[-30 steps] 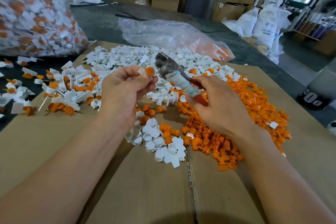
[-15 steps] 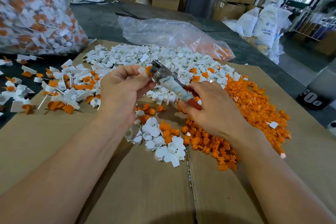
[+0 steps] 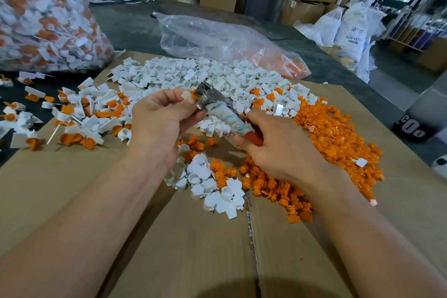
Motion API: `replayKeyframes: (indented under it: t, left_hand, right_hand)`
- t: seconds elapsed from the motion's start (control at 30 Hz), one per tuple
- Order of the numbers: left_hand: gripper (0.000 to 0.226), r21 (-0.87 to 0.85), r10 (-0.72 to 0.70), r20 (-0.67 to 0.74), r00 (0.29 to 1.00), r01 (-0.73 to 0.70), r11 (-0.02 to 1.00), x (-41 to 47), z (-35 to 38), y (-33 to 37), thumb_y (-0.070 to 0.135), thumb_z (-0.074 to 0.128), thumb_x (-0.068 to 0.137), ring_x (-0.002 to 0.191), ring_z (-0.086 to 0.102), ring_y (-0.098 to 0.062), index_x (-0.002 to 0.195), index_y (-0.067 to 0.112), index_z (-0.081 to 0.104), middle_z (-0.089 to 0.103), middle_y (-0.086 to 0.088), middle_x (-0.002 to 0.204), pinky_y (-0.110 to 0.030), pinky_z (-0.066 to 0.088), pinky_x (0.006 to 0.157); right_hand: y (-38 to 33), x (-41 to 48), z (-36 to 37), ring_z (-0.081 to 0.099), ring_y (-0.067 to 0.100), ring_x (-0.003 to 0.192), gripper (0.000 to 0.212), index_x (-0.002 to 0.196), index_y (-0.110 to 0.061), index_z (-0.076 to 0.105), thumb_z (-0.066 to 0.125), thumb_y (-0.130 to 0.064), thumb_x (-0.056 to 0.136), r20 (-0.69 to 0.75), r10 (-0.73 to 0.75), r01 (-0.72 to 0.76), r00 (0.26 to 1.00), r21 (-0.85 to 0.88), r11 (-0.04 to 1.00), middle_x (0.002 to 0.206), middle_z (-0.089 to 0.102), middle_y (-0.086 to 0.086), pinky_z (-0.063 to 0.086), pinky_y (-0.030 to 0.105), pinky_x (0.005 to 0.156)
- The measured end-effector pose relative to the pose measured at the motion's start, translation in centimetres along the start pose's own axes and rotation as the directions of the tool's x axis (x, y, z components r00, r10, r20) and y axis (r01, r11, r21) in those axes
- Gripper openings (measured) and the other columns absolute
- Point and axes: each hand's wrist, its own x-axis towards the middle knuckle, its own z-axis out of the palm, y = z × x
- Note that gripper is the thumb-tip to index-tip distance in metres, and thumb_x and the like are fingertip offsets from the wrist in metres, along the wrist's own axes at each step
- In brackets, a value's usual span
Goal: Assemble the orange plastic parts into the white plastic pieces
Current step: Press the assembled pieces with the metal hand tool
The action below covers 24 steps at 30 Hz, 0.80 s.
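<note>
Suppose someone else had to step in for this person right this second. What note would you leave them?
Left hand pinches one white piece with an orange part in it.
Right hand grips a red-handled tool, its metal head at that piece.
Loose white pieces are heaped at the far side of the cardboard, and loose orange parts to the right. A small mixed heap lies between the arms.
Done: joined pieces lie to the left. The big bag behind them looks full of the same.
Left: press this one home, then work through the heaps.
</note>
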Motion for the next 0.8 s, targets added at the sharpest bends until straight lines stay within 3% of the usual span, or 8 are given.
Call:
replayKeyframes:
  t: [0.2, 0.33, 0.5, 0.63, 0.8]
  left_hand:
    - [0.020, 0.027, -0.024, -0.006, 1.000, 0.025, 0.999, -0.1, 0.0, 0.0, -0.008, 0.056, 0.084, 0.058, 0.066, -0.011, 0.069, 0.006, 0.058, 0.062, -0.006, 0.070, -0.015, 0.052, 0.053]
    - [0.024, 0.026, -0.022, -0.011, 1.000, 0.022, 0.999, -0.2, 0.0, 0.2, -0.010, 0.053, 0.086, 0.056, 0.066, -0.009, 0.068, 0.006, 0.056, 0.063, 0.002, 0.056, -0.015, 0.051, 0.051]
    - [0.022, 0.016, -0.027, -0.009, 1.000, 0.028, 0.999, -0.2, 0.1, 0.3, -0.010, 0.054, 0.085, 0.053, 0.065, -0.009, 0.068, 0.006, 0.057, 0.062, 0.004, 0.052, -0.015, 0.052, 0.052]
    - [0.016, -0.040, -0.066, 0.009, 0.998, 0.067, 0.997, -0.2, 0.2, 0.3, -0.008, 0.056, 0.084, 0.057, 0.066, -0.010, 0.072, 0.003, 0.058, 0.066, 0.000, 0.056, -0.016, 0.053, 0.053]
    - [0.006, -0.154, -0.178, -0.015, 0.984, 0.174, 0.973, 0.2, 0.2, 0.4, -0.002, 0.054, 0.088, 0.060, 0.069, -0.013, 0.084, 0.000, 0.058, 0.070, -0.006, 0.063, -0.015, 0.052, 0.052]
  right_hand:
    - [-0.2, 0.0, 0.0, 0.041, 0.008, 0.059, 0.021, 0.083, -0.024, 0.038, 0.055, -0.037, 0.089, -0.004, 0.000, 0.000, 1.000, 0.011, 1.000, 0.064, 0.041, -0.012, 0.035, 0.030, 0.052]
    - [-0.3, 0.0, 0.0, 0.036, 0.006, 0.054, 0.024, 0.084, -0.024, 0.037, 0.056, -0.036, 0.088, -0.025, -0.017, 0.016, 1.000, -0.014, 1.000, 0.061, 0.038, -0.012, 0.027, 0.026, 0.047]
    - [0.0, 0.1, 0.3, 0.039, 0.006, 0.056, 0.022, 0.084, -0.026, 0.038, 0.056, -0.037, 0.088, -0.047, -0.014, 0.014, 0.999, -0.011, 1.000, 0.062, 0.039, -0.012, 0.030, 0.025, 0.048]
    - [0.4, 0.3, 0.4, 0.045, 0.010, 0.066, 0.024, 0.092, -0.023, 0.047, 0.057, -0.043, 0.085, -0.087, 0.006, -0.006, 0.996, 0.001, 1.000, 0.073, 0.047, -0.010, 0.036, 0.027, 0.055]
    - [2.8, 0.8, -0.3, 0.041, 0.008, 0.080, 0.036, 0.107, -0.022, 0.054, 0.061, -0.045, 0.081, -0.213, 0.112, -0.125, 0.971, -0.051, 0.991, 0.083, 0.045, -0.011, 0.029, 0.024, 0.062]
